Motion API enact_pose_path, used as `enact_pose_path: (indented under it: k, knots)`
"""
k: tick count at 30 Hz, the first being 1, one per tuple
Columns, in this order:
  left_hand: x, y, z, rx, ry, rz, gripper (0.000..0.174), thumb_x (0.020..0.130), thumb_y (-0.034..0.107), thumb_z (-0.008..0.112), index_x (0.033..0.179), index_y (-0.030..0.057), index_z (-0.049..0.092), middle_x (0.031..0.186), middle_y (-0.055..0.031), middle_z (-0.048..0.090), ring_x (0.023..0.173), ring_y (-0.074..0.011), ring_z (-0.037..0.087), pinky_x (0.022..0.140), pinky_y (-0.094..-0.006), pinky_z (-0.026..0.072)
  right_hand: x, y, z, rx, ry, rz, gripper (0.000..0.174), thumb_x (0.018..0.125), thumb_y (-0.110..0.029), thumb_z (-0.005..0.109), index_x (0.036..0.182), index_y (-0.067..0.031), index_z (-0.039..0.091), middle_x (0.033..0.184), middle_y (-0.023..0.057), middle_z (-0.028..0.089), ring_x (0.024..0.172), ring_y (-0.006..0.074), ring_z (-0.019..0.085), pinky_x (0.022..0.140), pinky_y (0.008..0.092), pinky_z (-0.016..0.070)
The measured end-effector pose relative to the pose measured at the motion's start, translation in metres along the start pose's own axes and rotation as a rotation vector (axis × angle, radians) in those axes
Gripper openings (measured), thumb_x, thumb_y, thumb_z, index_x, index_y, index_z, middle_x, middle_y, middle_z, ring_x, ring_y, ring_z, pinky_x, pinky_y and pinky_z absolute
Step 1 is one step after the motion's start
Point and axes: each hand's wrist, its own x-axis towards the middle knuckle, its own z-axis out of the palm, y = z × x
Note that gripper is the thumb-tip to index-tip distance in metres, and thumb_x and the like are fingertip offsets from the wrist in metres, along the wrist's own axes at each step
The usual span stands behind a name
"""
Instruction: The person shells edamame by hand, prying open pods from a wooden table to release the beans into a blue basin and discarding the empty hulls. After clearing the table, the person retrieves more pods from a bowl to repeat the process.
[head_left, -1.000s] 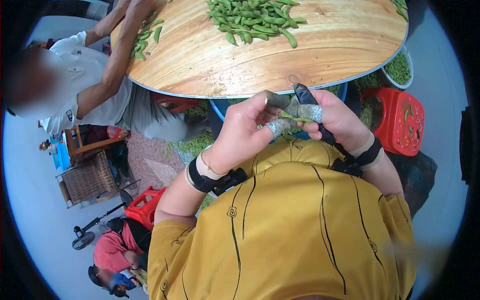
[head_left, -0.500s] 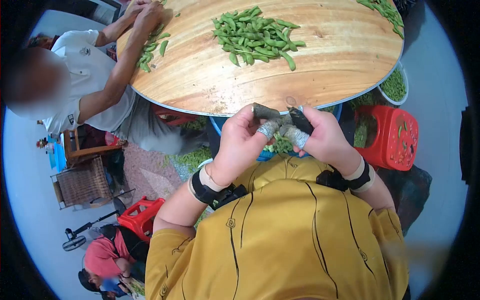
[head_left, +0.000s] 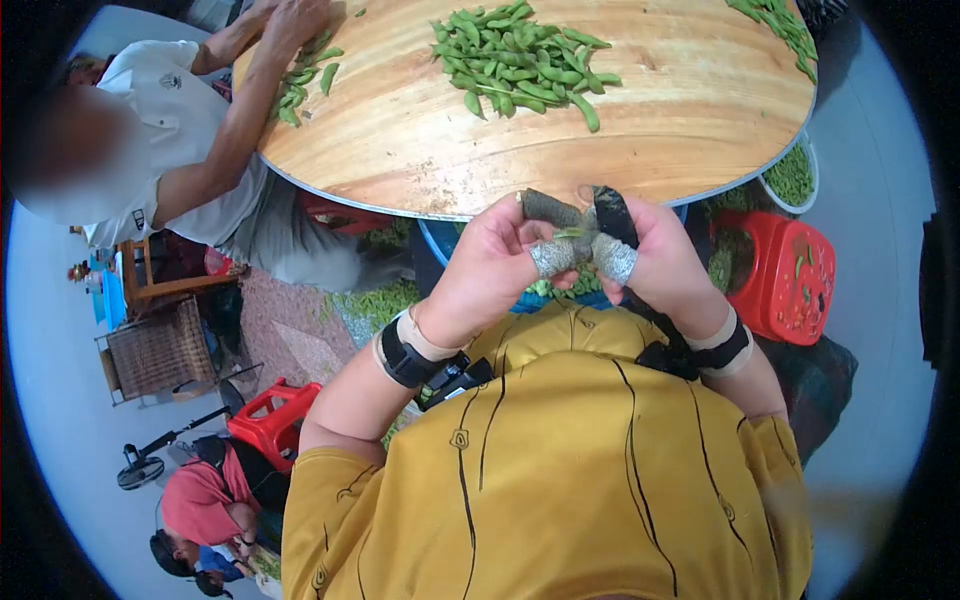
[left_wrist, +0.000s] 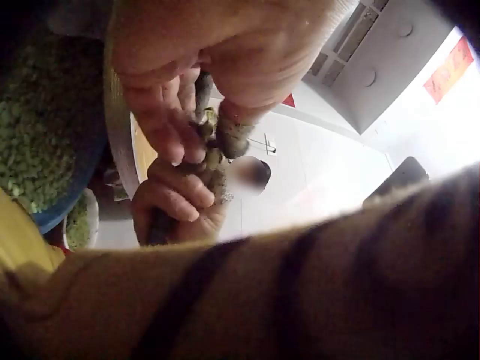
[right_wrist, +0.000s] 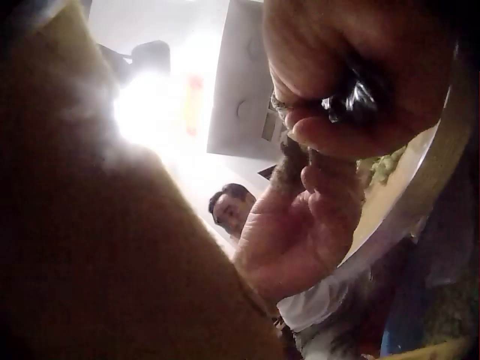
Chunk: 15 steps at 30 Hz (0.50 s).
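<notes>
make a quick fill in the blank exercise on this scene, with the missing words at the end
1. In the head view, the left hand and right hand are close together over a tub whose rim is coloured ____.
2. The pods heaped on the wooden table are ____.
3. The shirt below the hands in the head view is ____ with black lines.
4. The stool at the right of the head view is ____.

Missing words: blue; green; yellow; red.
</notes>
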Motion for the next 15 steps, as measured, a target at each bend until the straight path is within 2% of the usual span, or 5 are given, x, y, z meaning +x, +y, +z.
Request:
enact_pose_path:
  k: [7,9,10,13,15]
  knots:
    - [0.002,-0.01,-0.013,-0.188,-0.041,-0.066,0.03,0.086,0.003,0.061,0.115,0.0015,0.053,0.101,-0.0069,0.063,0.086,-0.0149,0.061,0.074,-0.0287,0.0514,0.0,-0.006,0.001,-0.144,-0.012,0.039,0.015,0.082,-0.004,0.06,0.097,-0.0009,0.06,0.068,0.0019,0.06,0.056,0.0064,0.055,0.049,0.0234,0.0457]
    - [0.001,-0.011,-0.016,-0.186,-0.036,-0.089,0.031,0.086,0.0,0.059,0.117,0.0016,0.052,0.103,-0.0061,0.063,0.089,-0.015,0.06,0.077,-0.0291,0.0506,0.003,0.005,-0.003,-0.444,-0.003,-0.144,0.018,0.076,-0.006,0.062,0.093,0.0006,0.059,0.069,0.0113,0.062,0.056,0.0155,0.058,0.053,0.0293,0.0465]
    - [0.0,-0.011,-0.015,-0.141,-0.009,-0.103,0.033,0.085,-0.003,0.057,0.117,0.0019,0.052,0.103,-0.0056,0.063,0.089,-0.0147,0.06,0.077,-0.0286,0.0503,0.006,0.009,-0.004,-0.579,0.025,-0.253,0.022,0.072,-0.009,0.065,0.089,0.0017,0.057,0.07,0.0195,0.059,0.06,0.0289,0.059,0.057,0.0342,0.0462]
    - [-0.003,-0.007,-0.015,-0.035,0.033,-0.095,0.036,0.082,-0.008,0.054,0.117,0.0021,0.052,0.104,-0.0049,0.062,0.09,-0.014,0.06,0.079,-0.0275,0.0497,0.009,0.017,-0.005,-0.621,0.017,-0.28,0.019,0.073,-0.01,0.064,0.087,0.0005,0.056,0.07,0.0205,0.058,0.062,0.0363,0.057,0.057,0.0355,0.0454]
    - [-0.004,-0.01,-0.017,0.025,0.052,-0.078,0.038,0.081,-0.01,0.052,0.117,0.002,0.052,0.104,-0.0046,0.062,0.09,-0.0136,0.06,0.079,-0.027,0.0493,0.01,0.014,0.002,-0.647,0.013,-0.356,0.019,0.074,-0.011,0.064,0.088,0.0,0.056,0.07,0.0199,0.058,0.062,0.0362,0.057,0.057,0.0357,0.0453]
